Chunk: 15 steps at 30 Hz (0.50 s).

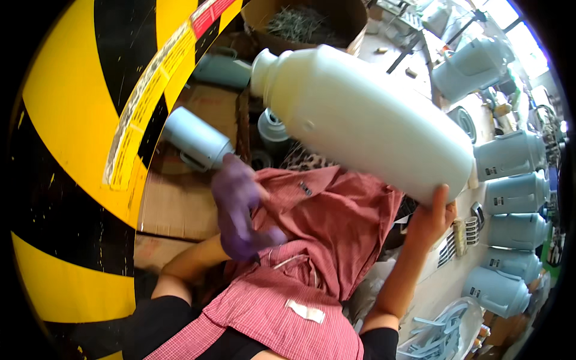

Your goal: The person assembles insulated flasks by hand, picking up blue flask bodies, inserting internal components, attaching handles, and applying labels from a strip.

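Note:
A large white vacuum flask liner, with a narrow flanged neck, slants across the upper middle, neck to the upper left. At its broad base my bare right hand grips it, thumb on the near side and the other fingers partly hidden behind. My left hand, in a purple glove, is slightly blurred, its fingers apart and no object visible in it. Its fingertips are by the end of a light blue cylindrical flask body with a handle; I cannot tell whether they touch. A red checked apron covers my lap.
A yellow-and-black striped panel stands close on the left. Cardboard boxes lie beside it. Several light blue flask jugs line the right-hand bench. A bag of blue plastic strips sits lower right; a carton of metal pieces is at the back.

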Tool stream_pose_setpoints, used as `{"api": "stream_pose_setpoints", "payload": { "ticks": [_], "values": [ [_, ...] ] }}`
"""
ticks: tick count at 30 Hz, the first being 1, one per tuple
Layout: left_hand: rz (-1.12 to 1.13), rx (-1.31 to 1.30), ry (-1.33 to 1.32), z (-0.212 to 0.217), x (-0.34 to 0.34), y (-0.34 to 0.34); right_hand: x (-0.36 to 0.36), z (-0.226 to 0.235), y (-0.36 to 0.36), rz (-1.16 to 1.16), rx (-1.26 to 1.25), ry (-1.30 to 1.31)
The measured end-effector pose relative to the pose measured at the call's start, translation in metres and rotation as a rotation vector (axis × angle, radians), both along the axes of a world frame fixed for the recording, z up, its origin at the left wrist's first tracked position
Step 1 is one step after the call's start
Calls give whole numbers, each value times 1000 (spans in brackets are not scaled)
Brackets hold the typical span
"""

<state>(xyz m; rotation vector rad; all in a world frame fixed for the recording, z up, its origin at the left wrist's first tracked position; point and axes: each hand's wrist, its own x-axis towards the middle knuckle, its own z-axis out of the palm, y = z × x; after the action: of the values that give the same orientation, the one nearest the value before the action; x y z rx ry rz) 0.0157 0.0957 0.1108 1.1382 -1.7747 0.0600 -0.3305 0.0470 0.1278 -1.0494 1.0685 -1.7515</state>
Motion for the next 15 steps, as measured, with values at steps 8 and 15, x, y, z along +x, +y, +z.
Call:
{"api": "stream_pose_setpoints", "payload": {
  "ticks": [8,15],
  "values": [
    [-1182,127,565,50,-8,-60,2,-54,35,540,1085,245],
    [-1360,836,608,46,-65,-69,24,69,34,373,-408,1179]
  ]
}}
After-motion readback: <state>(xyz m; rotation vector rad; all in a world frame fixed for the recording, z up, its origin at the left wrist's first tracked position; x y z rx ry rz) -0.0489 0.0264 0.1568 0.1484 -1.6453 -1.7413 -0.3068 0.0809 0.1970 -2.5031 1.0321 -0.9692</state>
